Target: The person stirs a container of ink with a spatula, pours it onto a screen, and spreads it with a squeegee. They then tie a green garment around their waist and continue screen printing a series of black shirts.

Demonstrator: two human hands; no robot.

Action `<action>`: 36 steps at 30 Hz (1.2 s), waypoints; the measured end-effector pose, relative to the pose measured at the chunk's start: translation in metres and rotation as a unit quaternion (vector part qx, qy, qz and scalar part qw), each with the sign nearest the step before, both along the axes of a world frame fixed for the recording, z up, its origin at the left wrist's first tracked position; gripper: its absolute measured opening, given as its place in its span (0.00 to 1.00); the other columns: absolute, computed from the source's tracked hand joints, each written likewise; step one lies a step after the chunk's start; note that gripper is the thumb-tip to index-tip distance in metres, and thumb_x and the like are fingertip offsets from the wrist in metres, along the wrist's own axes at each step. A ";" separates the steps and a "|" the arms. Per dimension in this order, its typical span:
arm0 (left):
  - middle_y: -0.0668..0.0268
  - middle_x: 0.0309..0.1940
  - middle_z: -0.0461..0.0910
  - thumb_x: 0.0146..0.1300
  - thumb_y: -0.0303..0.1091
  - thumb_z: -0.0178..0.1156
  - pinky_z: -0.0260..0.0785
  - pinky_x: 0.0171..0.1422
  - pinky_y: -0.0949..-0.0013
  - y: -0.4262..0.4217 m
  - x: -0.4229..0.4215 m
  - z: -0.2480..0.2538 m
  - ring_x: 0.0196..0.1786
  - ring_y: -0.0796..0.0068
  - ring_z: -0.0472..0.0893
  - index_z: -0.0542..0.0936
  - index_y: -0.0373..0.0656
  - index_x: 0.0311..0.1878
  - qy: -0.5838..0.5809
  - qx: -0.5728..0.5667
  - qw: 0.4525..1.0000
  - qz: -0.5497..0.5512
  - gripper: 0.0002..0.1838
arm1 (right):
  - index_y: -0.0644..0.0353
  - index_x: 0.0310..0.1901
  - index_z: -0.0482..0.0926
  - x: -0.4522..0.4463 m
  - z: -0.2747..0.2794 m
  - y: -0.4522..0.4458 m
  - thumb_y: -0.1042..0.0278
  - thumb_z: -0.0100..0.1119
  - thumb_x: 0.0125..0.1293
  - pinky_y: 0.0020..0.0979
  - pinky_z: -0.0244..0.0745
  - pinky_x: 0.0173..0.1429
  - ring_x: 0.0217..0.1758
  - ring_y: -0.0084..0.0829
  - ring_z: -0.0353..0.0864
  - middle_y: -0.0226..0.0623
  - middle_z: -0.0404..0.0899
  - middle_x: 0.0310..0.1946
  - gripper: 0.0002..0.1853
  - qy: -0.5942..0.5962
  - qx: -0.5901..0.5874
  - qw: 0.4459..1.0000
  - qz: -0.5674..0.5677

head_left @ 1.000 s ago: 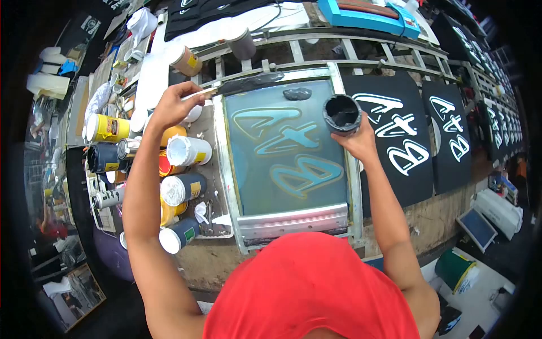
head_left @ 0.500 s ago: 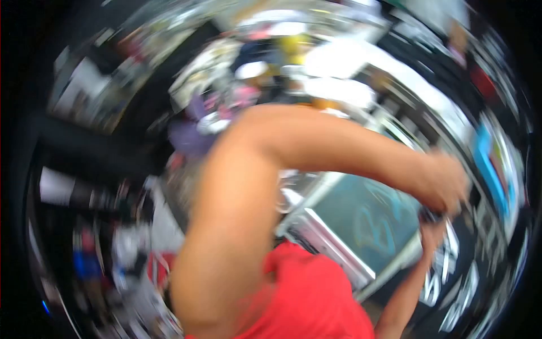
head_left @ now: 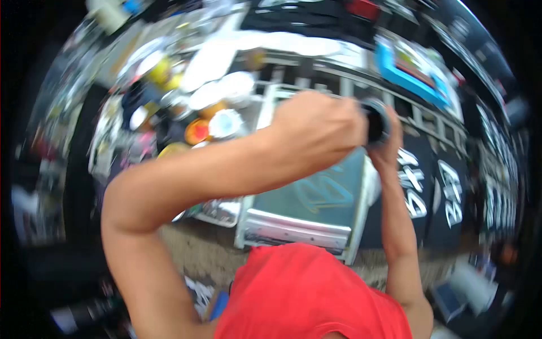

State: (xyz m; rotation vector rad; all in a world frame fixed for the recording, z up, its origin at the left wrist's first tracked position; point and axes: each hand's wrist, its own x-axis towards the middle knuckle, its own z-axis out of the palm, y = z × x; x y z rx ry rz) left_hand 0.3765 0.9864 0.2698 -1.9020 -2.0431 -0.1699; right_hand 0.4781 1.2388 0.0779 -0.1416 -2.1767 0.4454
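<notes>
My right hand (head_left: 390, 138) is wrapped around the right side of a round dark container (head_left: 377, 123) with a pale rim, tilted so its dark inside faces me. Beside its left edge is my left hand (head_left: 322, 125), closed like a fist. Whatever it grips, if anything, is hidden by the hand and motion blur. Both hands are above a framed printing screen (head_left: 307, 195) with grey-green mesh and faint lettering. Across the screen's near end lies a long silvery bar (head_left: 299, 226).
Open paint pots, one with an orange inside (head_left: 197, 131), crowd the left of the screen. Black cloth with white lettering (head_left: 450, 192) lies to the right. A blue tray (head_left: 409, 79) sits at the back right. Pale slatted rails (head_left: 344, 87) run behind the screen.
The view has swung right, so the screen and hands now appear nearer the middle. The container's opening has come into sight between the hands, which remain close together.
</notes>
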 end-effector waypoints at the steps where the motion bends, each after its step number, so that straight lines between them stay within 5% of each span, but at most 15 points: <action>1: 0.63 0.28 0.75 0.60 0.28 0.58 0.76 0.26 0.64 0.004 0.003 -0.001 0.25 0.67 0.84 0.76 0.41 0.34 0.040 -0.008 0.999 0.013 0.03 | 0.59 0.70 0.66 0.001 0.006 0.005 0.73 0.81 0.49 0.45 0.64 0.75 0.71 0.50 0.71 0.49 0.73 0.67 0.46 0.013 -0.005 1.000 0.001; 7: 0.56 0.29 0.79 0.62 0.28 0.58 0.77 0.31 0.58 0.020 -0.001 -0.009 0.28 0.56 0.84 0.77 0.37 0.36 -0.030 -0.004 0.999 0.021 0.04 | 0.59 0.72 0.64 0.004 0.033 0.013 0.68 0.87 0.43 0.45 0.63 0.78 0.73 0.48 0.71 0.47 0.72 0.69 0.54 0.065 0.040 0.996 -0.037; 10: 0.49 0.27 0.83 0.68 0.36 0.62 0.75 0.46 0.52 0.038 -0.017 -0.019 0.35 0.44 0.84 0.81 0.34 0.30 -0.240 0.004 0.969 0.051 0.14 | 0.59 0.71 0.64 0.005 0.030 0.015 0.67 0.87 0.43 0.46 0.61 0.80 0.73 0.49 0.71 0.47 0.72 0.70 0.53 0.076 0.050 0.995 -0.027; 13: 0.51 0.30 0.86 0.68 0.37 0.61 0.76 0.46 0.57 0.042 -0.029 -0.049 0.36 0.50 0.86 0.85 0.33 0.37 -0.338 0.022 0.939 0.061 0.14 | 0.59 0.71 0.64 0.011 0.019 0.015 0.67 0.87 0.42 0.46 0.61 0.80 0.73 0.49 0.71 0.48 0.72 0.70 0.53 0.069 0.039 0.996 -0.040; 14: 0.56 0.32 0.89 0.68 0.39 0.61 0.76 0.46 0.62 0.044 -0.033 -0.060 0.35 0.63 0.87 0.87 0.33 0.42 -0.432 -0.012 0.897 0.092 0.16 | 0.59 0.71 0.64 0.014 0.015 0.015 0.68 0.87 0.42 0.45 0.63 0.78 0.72 0.49 0.72 0.47 0.72 0.69 0.54 0.061 0.038 0.996 -0.044; 15: 0.56 0.32 0.89 0.68 0.39 0.61 0.76 0.46 0.62 0.044 -0.035 -0.074 0.35 0.63 0.87 0.87 0.33 0.42 -0.433 -0.011 0.897 0.094 0.16 | 0.59 0.71 0.64 0.016 0.010 0.016 0.68 0.87 0.42 0.45 0.63 0.78 0.72 0.49 0.72 0.47 0.72 0.69 0.54 0.060 0.039 0.997 -0.042; 17: 0.65 0.30 0.89 0.69 0.41 0.62 0.74 0.42 0.66 0.042 -0.032 -0.104 0.32 0.77 0.83 0.88 0.36 0.40 -0.576 0.012 0.808 0.123 0.16 | 0.58 0.71 0.64 0.020 -0.003 0.017 0.71 0.86 0.42 0.45 0.66 0.76 0.70 0.49 0.73 0.47 0.73 0.68 0.53 0.037 0.005 0.997 -0.069; 18: 0.67 0.31 0.88 0.70 0.42 0.63 0.67 0.30 0.72 0.041 -0.025 -0.111 0.24 0.84 0.74 0.87 0.36 0.43 -0.611 0.010 0.776 0.157 0.16 | 0.59 0.71 0.64 0.022 -0.008 0.018 0.72 0.86 0.42 0.44 0.68 0.74 0.69 0.50 0.73 0.47 0.73 0.67 0.53 0.027 0.008 0.996 -0.084; 19: 0.67 0.31 0.88 0.70 0.42 0.63 0.67 0.30 0.72 0.040 -0.024 -0.122 0.24 0.84 0.74 0.87 0.36 0.43 -0.611 0.011 0.776 0.157 0.16 | 0.59 0.71 0.64 0.025 -0.014 0.018 0.72 0.86 0.42 0.44 0.68 0.74 0.69 0.50 0.73 0.47 0.73 0.67 0.53 0.027 0.008 0.996 -0.084; 21: 0.62 0.32 0.88 0.69 0.38 0.64 0.62 0.23 0.72 0.039 -0.026 -0.148 0.19 0.84 0.71 0.87 0.34 0.45 -0.789 0.024 0.590 0.170 0.15 | 0.60 0.72 0.63 0.032 -0.029 0.020 0.72 0.85 0.42 0.43 0.69 0.72 0.69 0.51 0.73 0.48 0.74 0.66 0.53 -0.039 -0.071 0.990 -0.117; 22: 0.64 0.34 0.87 0.70 0.36 0.64 0.49 0.20 0.78 0.037 -0.028 -0.157 0.17 0.90 0.61 0.85 0.32 0.50 -0.826 0.021 0.539 0.161 0.15 | 0.60 0.72 0.63 0.033 -0.037 0.023 0.72 0.85 0.42 0.43 0.69 0.72 0.69 0.51 0.73 0.48 0.74 0.66 0.53 -0.039 -0.071 0.990 -0.118; 28: 0.64 0.34 0.86 0.70 0.39 0.66 0.49 0.20 0.80 0.026 -0.060 -0.213 0.17 0.89 0.62 0.85 0.34 0.51 -0.853 0.007 0.499 0.152 0.16 | 0.61 0.68 0.69 0.034 -0.064 0.021 0.70 0.83 0.43 0.39 0.74 0.68 0.64 0.46 0.80 0.49 0.78 0.61 0.47 -0.095 -0.181 0.965 -0.166; 31: 0.64 0.34 0.86 0.70 0.39 0.66 0.49 0.20 0.80 0.015 -0.085 -0.224 0.18 0.89 0.63 0.85 0.35 0.51 -0.858 0.000 0.485 0.167 0.16 | 0.64 0.66 0.70 0.031 -0.060 0.016 0.66 0.80 0.44 0.39 0.76 0.65 0.60 0.46 0.82 0.50 0.82 0.56 0.45 -0.126 -0.343 0.917 -0.162; 36: 0.67 0.33 0.86 0.68 0.41 0.68 0.50 0.22 0.81 0.000 -0.148 -0.217 0.18 0.90 0.63 0.85 0.42 0.46 -0.817 -0.011 0.546 0.185 0.13 | 0.62 0.63 0.71 0.043 -0.081 0.029 0.65 0.84 0.42 0.38 0.78 0.63 0.58 0.43 0.84 0.48 0.83 0.55 0.44 -0.195 -0.388 0.869 -0.238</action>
